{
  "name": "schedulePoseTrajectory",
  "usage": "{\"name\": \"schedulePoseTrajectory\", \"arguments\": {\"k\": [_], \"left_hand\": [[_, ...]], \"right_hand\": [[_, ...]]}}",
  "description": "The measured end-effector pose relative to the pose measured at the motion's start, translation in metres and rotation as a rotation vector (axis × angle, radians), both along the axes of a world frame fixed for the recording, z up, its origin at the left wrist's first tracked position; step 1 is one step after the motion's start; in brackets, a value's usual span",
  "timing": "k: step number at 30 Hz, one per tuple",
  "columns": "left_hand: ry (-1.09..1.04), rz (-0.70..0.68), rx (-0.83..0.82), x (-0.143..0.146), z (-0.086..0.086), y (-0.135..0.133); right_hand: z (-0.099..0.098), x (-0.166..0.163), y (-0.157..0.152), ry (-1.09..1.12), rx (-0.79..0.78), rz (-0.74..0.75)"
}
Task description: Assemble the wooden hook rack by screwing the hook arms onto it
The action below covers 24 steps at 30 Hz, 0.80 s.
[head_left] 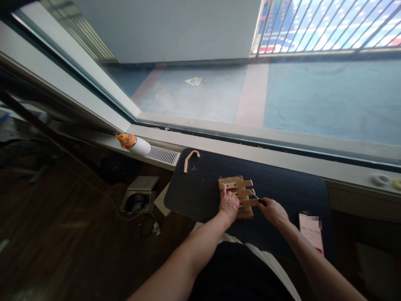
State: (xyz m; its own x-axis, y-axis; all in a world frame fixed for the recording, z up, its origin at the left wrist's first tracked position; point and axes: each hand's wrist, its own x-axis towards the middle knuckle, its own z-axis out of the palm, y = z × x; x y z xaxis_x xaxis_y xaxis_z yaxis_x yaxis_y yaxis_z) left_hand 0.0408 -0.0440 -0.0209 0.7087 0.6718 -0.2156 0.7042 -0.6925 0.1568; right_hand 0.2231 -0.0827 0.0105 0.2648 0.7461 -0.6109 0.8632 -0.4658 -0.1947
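A small wooden piece made of slats on a board lies on a dark table in front of me. My left hand rests on its near left part, fingers curled down on the wood. My right hand is closed round a thin tool with a dark handle, whose tip points at the slats.
A curved wooden strip lies at the table's far left corner. A pink-and-white card sits at the right. An orange-capped white bottle lies on the window sill by a vent. A box and cables are on the floor at left.
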Motion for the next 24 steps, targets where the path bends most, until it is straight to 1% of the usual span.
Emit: {"name": "schedulePoseTrajectory", "arguments": {"k": [6,17,21,24], "left_hand": [[0.009,0.007,0.004,0.0,0.001,-0.001],[0.001,0.006,0.009,0.0,0.002,0.0],[-0.006,0.003,0.003,-0.001,0.003,0.001],[-0.017,0.0,0.001,-0.003,0.006,0.001]], "right_hand": [[-0.002,-0.003,0.0,-0.014,-0.013,0.031],[0.002,-0.005,-0.002,-0.007,-0.01,0.042],[0.014,-0.006,-0.009,-0.023,0.02,0.048],[0.028,-0.007,-0.015,-0.015,0.058,0.115]]}}
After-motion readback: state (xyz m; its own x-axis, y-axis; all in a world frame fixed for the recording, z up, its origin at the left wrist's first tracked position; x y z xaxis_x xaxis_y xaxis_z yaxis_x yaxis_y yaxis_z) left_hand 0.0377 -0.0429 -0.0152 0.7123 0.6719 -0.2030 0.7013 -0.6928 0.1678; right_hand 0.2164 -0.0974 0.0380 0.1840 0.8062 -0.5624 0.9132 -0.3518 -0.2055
